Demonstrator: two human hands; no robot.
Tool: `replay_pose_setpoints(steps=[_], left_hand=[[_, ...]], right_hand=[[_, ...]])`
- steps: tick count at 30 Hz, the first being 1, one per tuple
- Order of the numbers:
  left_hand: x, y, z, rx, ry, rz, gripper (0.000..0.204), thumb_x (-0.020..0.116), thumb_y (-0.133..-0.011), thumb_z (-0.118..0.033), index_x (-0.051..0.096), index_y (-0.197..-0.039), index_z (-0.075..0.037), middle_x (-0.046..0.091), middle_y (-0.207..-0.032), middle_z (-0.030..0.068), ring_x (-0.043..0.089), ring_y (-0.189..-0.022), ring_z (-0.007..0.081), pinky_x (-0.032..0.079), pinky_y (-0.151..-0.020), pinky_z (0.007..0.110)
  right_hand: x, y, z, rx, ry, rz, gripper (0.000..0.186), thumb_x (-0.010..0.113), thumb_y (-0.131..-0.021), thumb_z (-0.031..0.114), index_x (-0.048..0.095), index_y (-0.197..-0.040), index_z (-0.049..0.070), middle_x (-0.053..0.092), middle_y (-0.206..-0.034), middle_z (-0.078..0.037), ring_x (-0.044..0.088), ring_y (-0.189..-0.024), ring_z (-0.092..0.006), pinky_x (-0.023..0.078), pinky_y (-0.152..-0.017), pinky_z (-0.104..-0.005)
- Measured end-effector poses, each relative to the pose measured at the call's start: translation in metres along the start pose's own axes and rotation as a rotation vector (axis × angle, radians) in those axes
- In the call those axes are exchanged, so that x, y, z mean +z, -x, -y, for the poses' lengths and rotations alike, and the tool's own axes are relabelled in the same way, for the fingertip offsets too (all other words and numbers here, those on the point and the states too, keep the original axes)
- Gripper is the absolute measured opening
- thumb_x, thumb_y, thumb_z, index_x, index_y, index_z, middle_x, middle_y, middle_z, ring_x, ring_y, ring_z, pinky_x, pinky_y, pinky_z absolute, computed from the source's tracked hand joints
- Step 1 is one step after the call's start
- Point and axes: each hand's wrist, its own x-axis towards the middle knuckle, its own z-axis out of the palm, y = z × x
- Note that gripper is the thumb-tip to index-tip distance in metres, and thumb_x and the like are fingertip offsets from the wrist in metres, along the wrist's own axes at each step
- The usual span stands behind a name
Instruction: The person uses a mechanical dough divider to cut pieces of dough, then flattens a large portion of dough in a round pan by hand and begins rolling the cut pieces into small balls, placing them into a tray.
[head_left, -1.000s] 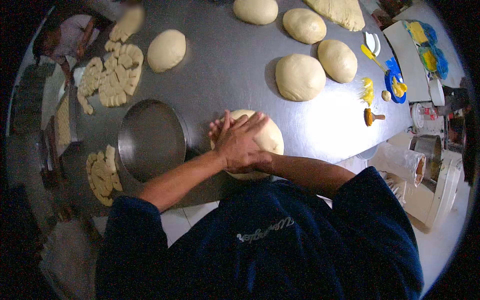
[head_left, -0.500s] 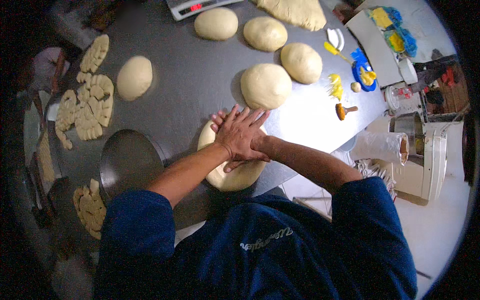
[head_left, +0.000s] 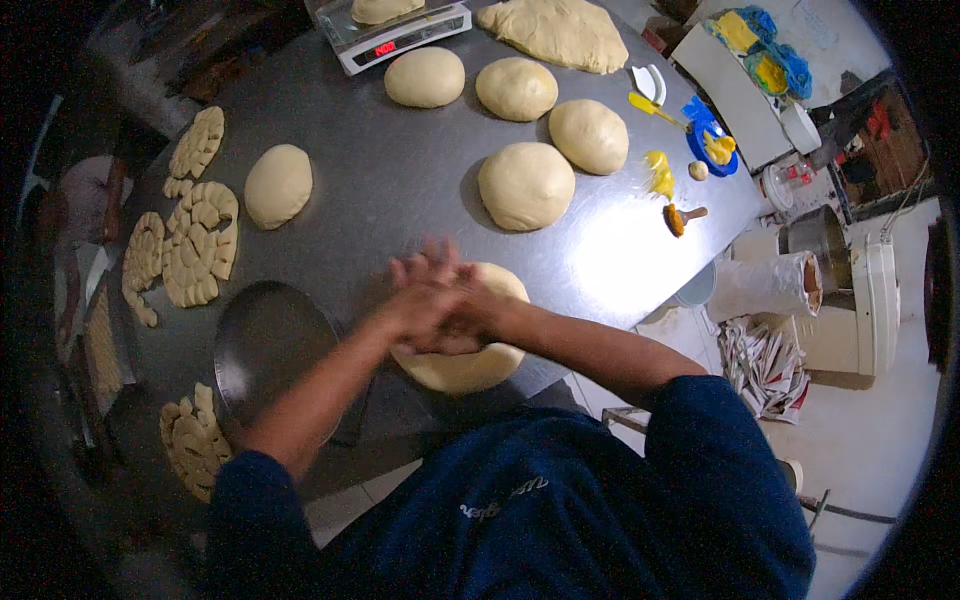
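Beneath my hands, close to the table's near edge, lies a large round pale dough ball (head_left: 460,372). My left hand (head_left: 420,302) and my right hand (head_left: 468,318) are crossed, one over the other, on its upper left part. Both are blurred by motion. The fingers that show are stretched out and spread past the dough's far left side; the overlap hides part of my right hand. Beyond them sits another smooth dough ball (head_left: 526,186). To the left of my hands is a round dark metal pan (head_left: 278,350).
More dough balls (head_left: 588,137) and a big dough slab (head_left: 553,35) lie on the far side, by a scale (head_left: 398,40) bearing dough. Several scored dough pieces (head_left: 200,245) line the left. A brush (head_left: 683,219) and blue lid (head_left: 712,148) with yellow fat are at right.
My crossed hands have slid left and slightly down on the dough and are now blurred. The view has shifted, bringing more of the scale and dough slab into sight.
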Motion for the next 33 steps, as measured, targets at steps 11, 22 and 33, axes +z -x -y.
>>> replay_pose_setpoints(steps=[11, 22, 33], left_hand=[[-0.017, -0.011, -0.047, 0.114, 0.106, -0.202, 0.124, 0.048, -0.079, -0.092, 0.019, -0.165, -0.008, 0.024, -0.170, 0.0172, 0.030, -0.151, 0.0455, 0.010, -0.123, 0.066], [-0.134, -0.070, -0.005, -0.794, 1.966, -0.490, 0.117, 0.027, -0.088, -0.091, 0.012, -0.164, -0.003, 0.022, -0.167, 0.0287, 0.002, -0.159, 0.0418, 0.002, -0.127, 0.053], [-0.041, -0.090, -0.043, -0.204, 0.754, -0.607, 0.079, 0.040, -0.103, -0.060, 0.041, -0.153, 0.002, 0.044, -0.153, 0.0311, 0.044, -0.140, 0.0481, 0.024, -0.121, 0.058]], right_hand=[[-0.055, 0.029, -0.016, 0.226, 1.118, -0.186, 0.070, 0.042, -0.100, 0.060, 0.033, -0.162, 0.028, 0.019, -0.172, -0.010, 0.015, -0.158, -0.0361, 0.000, -0.122, -0.0712], [0.011, 0.006, 0.057, 0.692, 0.735, -0.386, 0.072, 0.038, -0.105, 0.055, 0.034, -0.159, 0.007, 0.028, -0.167, -0.019, 0.013, -0.154, -0.0518, 0.003, -0.115, -0.0797], [-0.010, 0.022, 0.064, 0.397, -0.015, -1.170, 0.042, 0.053, -0.103, 0.032, 0.060, -0.132, 0.003, 0.067, -0.127, -0.020, 0.062, -0.117, -0.0324, 0.045, -0.103, -0.0433]])
